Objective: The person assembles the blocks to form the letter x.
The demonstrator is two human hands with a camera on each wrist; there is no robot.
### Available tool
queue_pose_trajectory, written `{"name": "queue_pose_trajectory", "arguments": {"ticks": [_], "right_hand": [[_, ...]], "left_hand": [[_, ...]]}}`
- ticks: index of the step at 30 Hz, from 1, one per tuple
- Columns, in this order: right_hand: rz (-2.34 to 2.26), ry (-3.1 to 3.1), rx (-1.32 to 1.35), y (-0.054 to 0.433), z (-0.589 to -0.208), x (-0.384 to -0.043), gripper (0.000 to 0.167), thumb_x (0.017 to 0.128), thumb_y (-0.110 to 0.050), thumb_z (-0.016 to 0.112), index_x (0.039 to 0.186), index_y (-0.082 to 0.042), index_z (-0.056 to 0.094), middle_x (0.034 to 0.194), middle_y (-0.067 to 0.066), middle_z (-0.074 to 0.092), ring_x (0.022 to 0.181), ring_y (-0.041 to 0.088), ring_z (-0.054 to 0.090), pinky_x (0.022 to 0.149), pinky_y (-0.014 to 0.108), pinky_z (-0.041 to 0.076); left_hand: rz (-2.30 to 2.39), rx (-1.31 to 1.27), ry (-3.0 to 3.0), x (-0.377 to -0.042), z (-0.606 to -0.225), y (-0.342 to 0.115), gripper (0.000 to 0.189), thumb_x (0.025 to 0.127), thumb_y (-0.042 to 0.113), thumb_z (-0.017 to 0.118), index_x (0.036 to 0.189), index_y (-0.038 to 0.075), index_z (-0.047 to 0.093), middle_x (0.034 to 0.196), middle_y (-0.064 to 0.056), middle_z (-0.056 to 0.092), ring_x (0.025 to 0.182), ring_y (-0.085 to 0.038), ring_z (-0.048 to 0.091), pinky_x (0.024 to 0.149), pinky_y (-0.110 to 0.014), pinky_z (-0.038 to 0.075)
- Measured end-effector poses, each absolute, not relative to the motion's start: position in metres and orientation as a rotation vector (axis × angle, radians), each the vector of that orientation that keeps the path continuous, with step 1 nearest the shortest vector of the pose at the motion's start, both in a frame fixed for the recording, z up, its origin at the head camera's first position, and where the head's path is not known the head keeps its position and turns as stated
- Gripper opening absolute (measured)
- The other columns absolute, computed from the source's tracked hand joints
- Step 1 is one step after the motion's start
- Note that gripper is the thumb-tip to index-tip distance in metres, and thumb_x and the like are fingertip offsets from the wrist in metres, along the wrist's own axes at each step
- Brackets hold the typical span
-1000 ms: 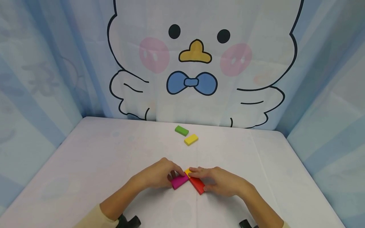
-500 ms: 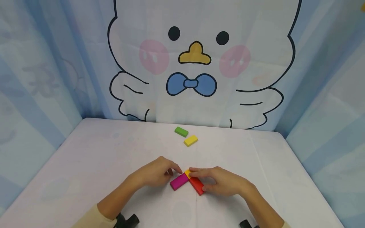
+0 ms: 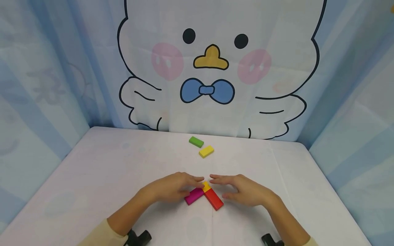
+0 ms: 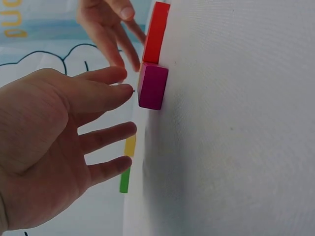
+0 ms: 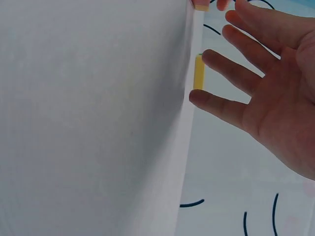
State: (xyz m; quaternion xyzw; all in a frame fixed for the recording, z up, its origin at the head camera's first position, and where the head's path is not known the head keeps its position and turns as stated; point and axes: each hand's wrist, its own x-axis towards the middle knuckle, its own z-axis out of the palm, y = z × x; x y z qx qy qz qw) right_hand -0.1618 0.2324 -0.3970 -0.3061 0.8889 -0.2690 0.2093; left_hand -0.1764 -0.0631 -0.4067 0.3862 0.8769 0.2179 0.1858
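Observation:
A magenta block [image 3: 194,196], a red block [image 3: 213,199] and a small orange-yellow block [image 3: 206,186] meet at their ends on the table, forming an inverted V. My left hand [image 3: 175,186] reaches over the magenta block, index fingertip at the orange-yellow one in the head view. In the left wrist view its fingers are loosely extended, thumb close beside the magenta block [image 4: 153,86]. To the right of the red block, my right hand [image 3: 249,189] hovers with fingers spread and holds nothing. The right wrist view shows that hand [image 5: 280,93] with its palm bare.
Farther back on the white table [image 3: 129,160] lie a green block [image 3: 196,141] and a yellow block [image 3: 206,151], close together. A curtain [image 3: 212,112] with a cartoon character hangs behind the table's far edge, and patterned curtains stand at both sides.
My right hand has let go of the red and orange-yellow blocks and moved slightly right. My left hand lifted off the magenta block, then came back right over it toward the orange-yellow one.

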Motion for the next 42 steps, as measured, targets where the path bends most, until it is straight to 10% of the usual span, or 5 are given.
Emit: {"name": "queue_pose_trajectory", "arguments": {"ticks": [13,42], "right_hand": [[-0.759,2.516,-0.865,0.244,-0.392,-0.166,0.050,0.101,-0.017,0.068,0.150,-0.023,0.058,0.164,-0.007,0.044,0.152,0.025,0.043,0.118,0.059,0.039],[-0.799,2.588,-0.849,0.241,-0.393,-0.190,0.045,0.100,-0.016,0.069,0.145,-0.017,0.063,0.152,0.006,0.058,0.143,0.034,0.052,0.112,0.062,0.046]], "left_hand": [[0.459,1.105,2.396,-0.174,-0.412,-0.059,0.056,0.103,0.025,0.065,0.156,0.036,0.048,0.167,0.014,0.036,0.158,-0.028,0.032,0.122,-0.070,0.026],[0.505,1.083,2.380,-0.176,-0.420,-0.062,0.059,0.103,0.029,0.066,0.157,0.036,0.046,0.168,0.017,0.034,0.158,-0.027,0.031,0.124,-0.069,0.021]]}}
